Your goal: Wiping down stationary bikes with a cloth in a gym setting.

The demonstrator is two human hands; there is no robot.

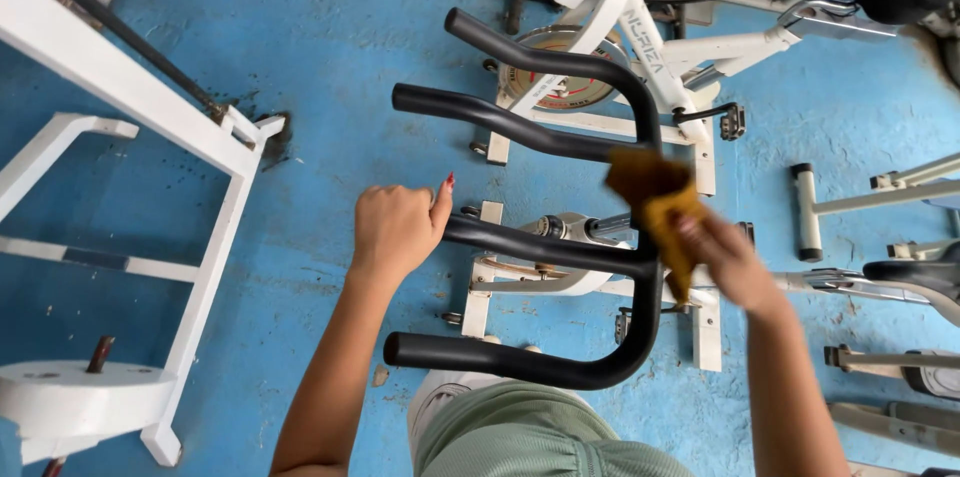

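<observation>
Left hand grips the smooth black handlebar; right hand pinches a crumpled mustard cloth.

Bright, even daylight fills the scene, with soft, faint shadows on the blue floor. The black handlebars carry dull highlights along their tops. Focus is sharp throughout. Wide-lens distortion bends the white frame at left.

Both hands closed: left fisted, right pinching.
</observation>
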